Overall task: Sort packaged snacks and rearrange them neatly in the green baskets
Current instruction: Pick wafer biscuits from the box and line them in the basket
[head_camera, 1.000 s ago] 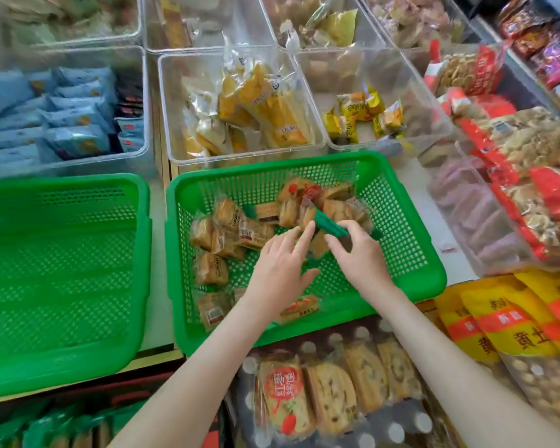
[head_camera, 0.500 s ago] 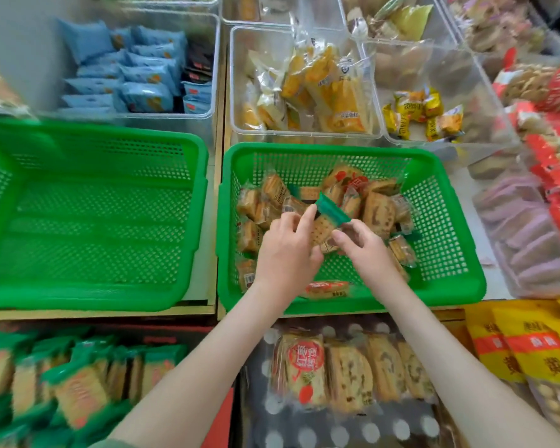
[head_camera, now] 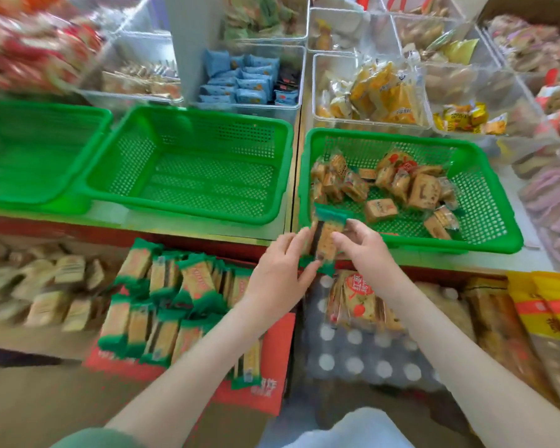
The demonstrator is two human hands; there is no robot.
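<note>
Just beside held green pack (head_camera: pixel 325 240): snack basket (head_camera: pixel 485 202) right, red box (head_camera: pixel 262 392) below.

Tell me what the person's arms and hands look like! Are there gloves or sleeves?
No gloves: the left hand and right hand are both bare, with no rings, watch or bracelets showing. Both forearms are bare too. A bit of muted green sleeve shows at the bottom edge on the left arm. No sleeve shows on the right arm.
</note>
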